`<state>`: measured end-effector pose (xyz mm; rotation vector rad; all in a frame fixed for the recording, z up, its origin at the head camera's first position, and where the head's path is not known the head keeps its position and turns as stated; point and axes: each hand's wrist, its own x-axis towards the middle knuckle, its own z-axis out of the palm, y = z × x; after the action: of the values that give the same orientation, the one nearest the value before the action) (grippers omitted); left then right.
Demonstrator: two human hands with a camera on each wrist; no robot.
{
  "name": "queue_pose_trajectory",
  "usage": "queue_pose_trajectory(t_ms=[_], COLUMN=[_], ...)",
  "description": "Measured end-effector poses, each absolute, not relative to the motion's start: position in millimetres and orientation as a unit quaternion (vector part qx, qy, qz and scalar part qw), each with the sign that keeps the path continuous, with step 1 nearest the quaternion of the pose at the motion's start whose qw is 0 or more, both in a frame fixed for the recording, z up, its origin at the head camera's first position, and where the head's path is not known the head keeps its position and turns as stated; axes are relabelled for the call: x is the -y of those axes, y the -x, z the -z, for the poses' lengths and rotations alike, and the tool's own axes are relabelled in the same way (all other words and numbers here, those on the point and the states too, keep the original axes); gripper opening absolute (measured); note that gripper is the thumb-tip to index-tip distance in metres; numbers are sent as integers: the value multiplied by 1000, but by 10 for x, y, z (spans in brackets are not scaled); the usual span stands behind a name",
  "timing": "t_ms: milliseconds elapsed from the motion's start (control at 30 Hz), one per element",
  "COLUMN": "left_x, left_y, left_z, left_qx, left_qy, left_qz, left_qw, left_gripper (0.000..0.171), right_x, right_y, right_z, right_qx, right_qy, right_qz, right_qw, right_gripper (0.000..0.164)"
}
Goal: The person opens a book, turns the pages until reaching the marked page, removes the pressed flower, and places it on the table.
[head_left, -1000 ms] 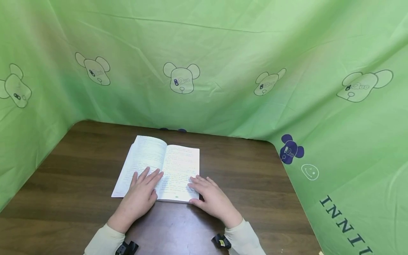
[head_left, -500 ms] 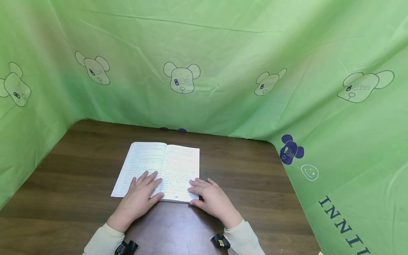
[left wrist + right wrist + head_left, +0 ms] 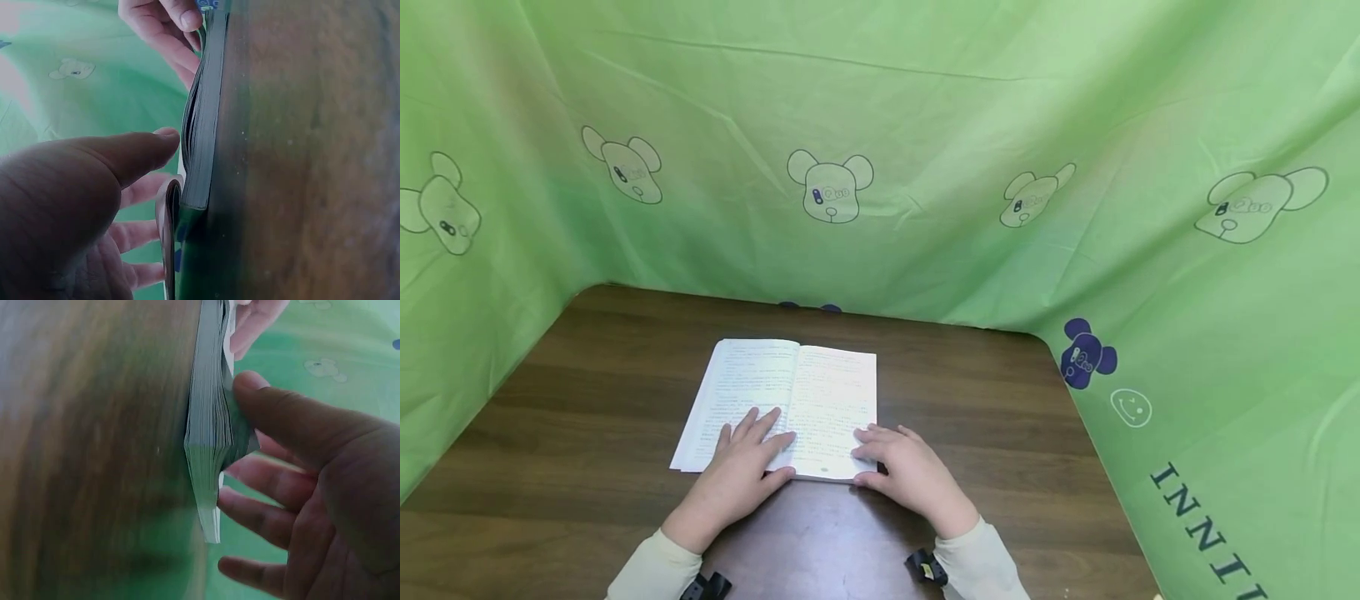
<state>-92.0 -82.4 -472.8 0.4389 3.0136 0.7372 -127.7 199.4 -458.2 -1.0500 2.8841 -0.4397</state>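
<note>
An open book (image 3: pixel 835 392) with printed white pages lies on the brown wooden table (image 3: pixel 1000 433). My left hand (image 3: pixel 733 475) rests on the lower left page with its fingers spread and straight; its thumb reaches the bottom edge near the spine. At the lower right corner is my right hand (image 3: pixel 913 475), its fingers over the page's edge. In the right wrist view a raised page corner (image 3: pixel 242 434) stands between the right thumb (image 3: pixel 275 403) and the fingers behind it. The left wrist view shows a curled page edge (image 3: pixel 165 206) by the left fingers.
Green cloth (image 3: pixel 827 100) printed with bear heads hangs around the back and both sides of the table. Black wrist cameras are strapped at both sleeves, the right camera (image 3: pixel 927 568) just above the table.
The raised left page has settled flat on the left side. The left thumb has spread out toward the spine. The right hand has stayed at the lower right corner.
</note>
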Motion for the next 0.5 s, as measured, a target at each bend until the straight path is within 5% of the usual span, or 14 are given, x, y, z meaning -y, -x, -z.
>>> queue_pose_trajectory(t_ms=[267,500], left_x=[808,784], left_y=[899,900], left_z=[4727,4705], left_qx=[-961,-963], left_qy=[-135,-127], left_qz=[-239,-236], left_qw=[6,17], left_gripper=[50,53], right_x=[-2050,-2028], right_y=[1291,1320], right_z=[4565,4540], right_qx=[-908,-904], right_qy=[407,400], right_qz=[96,114], right_qw=[-14,-98], right_gripper=[7,6])
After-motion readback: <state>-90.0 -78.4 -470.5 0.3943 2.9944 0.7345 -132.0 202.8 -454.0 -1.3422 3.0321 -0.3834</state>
